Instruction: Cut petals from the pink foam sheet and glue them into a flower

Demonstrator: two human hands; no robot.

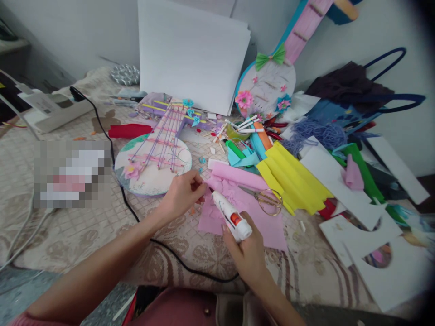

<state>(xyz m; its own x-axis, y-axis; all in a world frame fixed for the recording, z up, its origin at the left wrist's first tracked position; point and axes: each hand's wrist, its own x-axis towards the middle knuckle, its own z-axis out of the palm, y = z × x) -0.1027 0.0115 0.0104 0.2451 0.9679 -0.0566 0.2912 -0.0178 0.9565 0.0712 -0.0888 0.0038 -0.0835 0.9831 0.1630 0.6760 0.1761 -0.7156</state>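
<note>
My right hand (249, 249) is wrapped round a white hot glue gun (226, 209), whose nozzle points up and left toward my other hand. The fingers of my left hand (185, 192) are pinched together close to that nozzle. Whatever they hold is too small and hidden to name. Beneath both lies pink crepe paper (268, 226), with crumpled pink pieces (229, 190) on it. Gold-handled scissors (270, 201) rest on the sheet to the right. Just beyond my left hand is a paper-craft string instrument (156, 158) with purple strings and a pink flower.
A black cord (190, 269) runs across the patterned tablecloth (91, 231). Yellow crepe paper (294, 179), purple yarn (314, 136) and white board offcuts (343, 181) crowd the right. A second decorated instrument (267, 90) and white boards (190, 54) lean at the back. A power strip (61, 111) stands left.
</note>
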